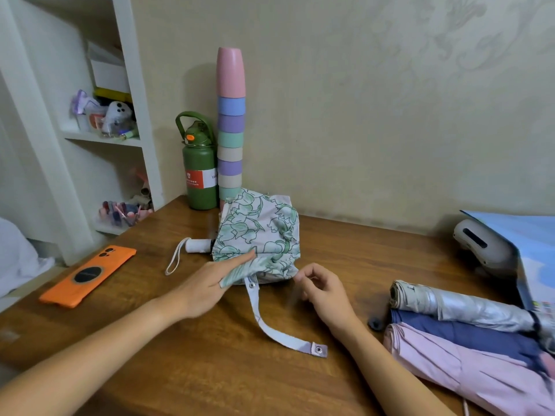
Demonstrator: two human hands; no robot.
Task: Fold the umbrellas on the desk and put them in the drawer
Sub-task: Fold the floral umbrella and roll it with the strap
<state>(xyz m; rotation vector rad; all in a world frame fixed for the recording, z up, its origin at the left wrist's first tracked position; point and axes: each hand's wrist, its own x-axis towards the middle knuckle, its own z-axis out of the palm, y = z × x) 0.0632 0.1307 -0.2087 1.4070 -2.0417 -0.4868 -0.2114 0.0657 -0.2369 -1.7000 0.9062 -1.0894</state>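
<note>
A person's two hands work a green-and-white floral umbrella (258,235) at the centre of a wooden tabletop (186,349), seen from the head camera. The left hand (207,283) lies flat and open, its fingers pressing down on the near fold of the canopy and gripping nothing. The right hand (322,288), just right of the fabric's lower edge, is loosely curled; whether its fingertips pinch the hem cannot be told.

The umbrella's white handle (198,245) and wrist loop (175,259) point toward the left of the frame, and its closing strap (270,322) trails unfastened toward the bottom of the frame, the snap (318,350) lying on the wood. The canopy is bunched, not rolled.

The likely trouble: if the pressing hand lifts before the strap is wrapped, the loose pleats could spring open and the folding be undone. A hard tug on the cloth might also push the bundle back into the tall stack of pastel cups (230,124) and the green bottle (200,172) standing close behind it, toppling the cups.

Three more umbrellas, silver (468,307), navy (468,334) and pink (468,373), lie at lower right. An orange phone (87,276) rests at left. No drawer is visible.
</note>
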